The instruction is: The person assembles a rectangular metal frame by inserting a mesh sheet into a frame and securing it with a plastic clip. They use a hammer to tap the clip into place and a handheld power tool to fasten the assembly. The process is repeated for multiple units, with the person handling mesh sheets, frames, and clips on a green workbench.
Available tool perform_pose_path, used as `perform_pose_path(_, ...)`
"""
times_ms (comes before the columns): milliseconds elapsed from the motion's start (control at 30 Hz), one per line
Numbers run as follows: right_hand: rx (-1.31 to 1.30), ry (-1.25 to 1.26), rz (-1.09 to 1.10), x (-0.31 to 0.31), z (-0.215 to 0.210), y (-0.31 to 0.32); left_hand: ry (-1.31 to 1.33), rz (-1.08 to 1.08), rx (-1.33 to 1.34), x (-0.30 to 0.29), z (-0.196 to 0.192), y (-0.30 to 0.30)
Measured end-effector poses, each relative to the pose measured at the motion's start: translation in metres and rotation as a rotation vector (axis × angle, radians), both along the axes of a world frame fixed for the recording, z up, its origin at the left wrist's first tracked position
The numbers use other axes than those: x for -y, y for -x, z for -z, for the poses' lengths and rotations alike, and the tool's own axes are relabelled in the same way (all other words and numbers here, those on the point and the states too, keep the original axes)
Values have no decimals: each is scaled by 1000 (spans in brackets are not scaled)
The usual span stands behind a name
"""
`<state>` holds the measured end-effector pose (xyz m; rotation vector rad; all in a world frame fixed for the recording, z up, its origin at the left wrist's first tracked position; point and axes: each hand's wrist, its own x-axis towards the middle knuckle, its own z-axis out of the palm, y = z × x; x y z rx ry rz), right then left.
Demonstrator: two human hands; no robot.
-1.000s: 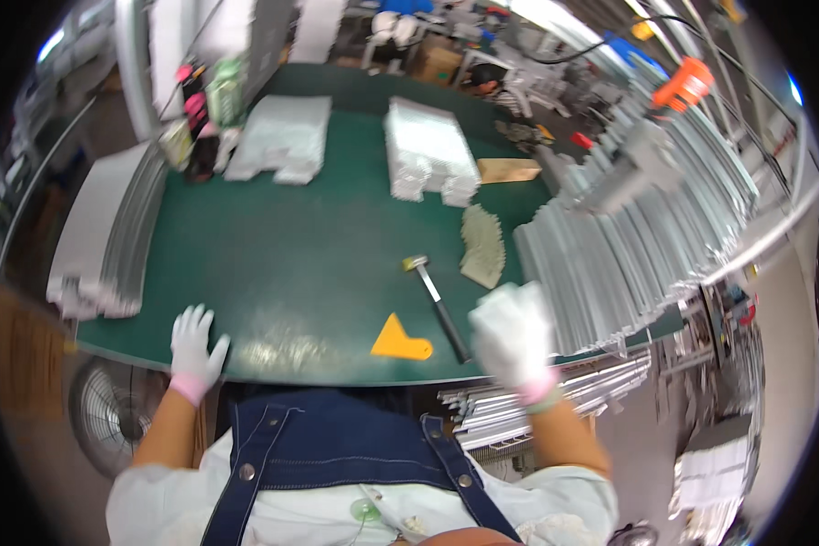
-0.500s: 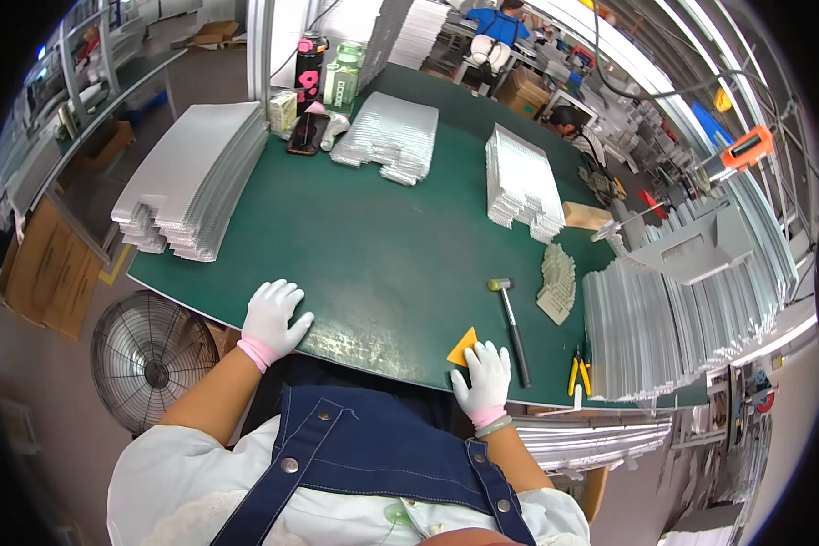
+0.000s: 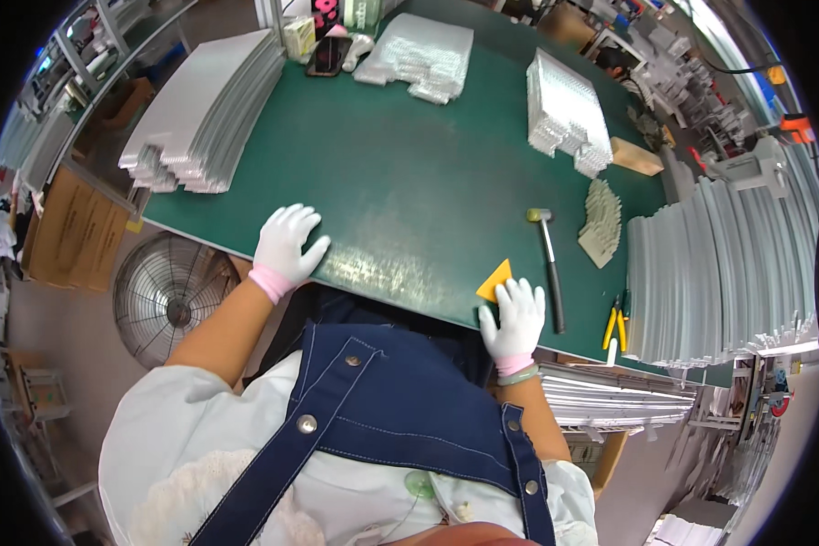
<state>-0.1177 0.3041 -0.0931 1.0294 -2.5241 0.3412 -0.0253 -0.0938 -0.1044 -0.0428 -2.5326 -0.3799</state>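
Note:
My left hand (image 3: 287, 244), in a white glove with a pink cuff, lies flat on the near edge of the green table (image 3: 382, 173), fingers stretched out and holding nothing. Also gloved, my right hand (image 3: 516, 320) rests at the same edge farther right, its fingers out and thumb apart. Its fingertips lie at a yellow triangular piece (image 3: 496, 280) and cover part of it. To the right of that hand is a hammer (image 3: 550, 268) with a dark handle. Farther right are yellow-handled pliers (image 3: 615, 321) and a grey-beige ridged piece (image 3: 601, 225).
Silver-white sheets are stacked at the left (image 3: 205, 109), the back (image 3: 419, 55) and the right back (image 3: 566, 109). Many grey panels (image 3: 719, 273) stand along the right side. A phone (image 3: 328, 56) lies at the back; a fan (image 3: 177, 300) stands on the floor at left.
The view has tilted down, so the table things appear higher and the person in blue is out of sight. Both hands keep their places on the table edge.

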Motion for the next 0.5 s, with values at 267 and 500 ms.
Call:
perform_pose_path(267, -66, -1, -22, -5, 16, -1, 0, 3, -13, -2, 0, -4)
perform_pose_path(500, -80, -34, -39, -10, 25, -4, -19, 5, -48, 2, 9, -6)
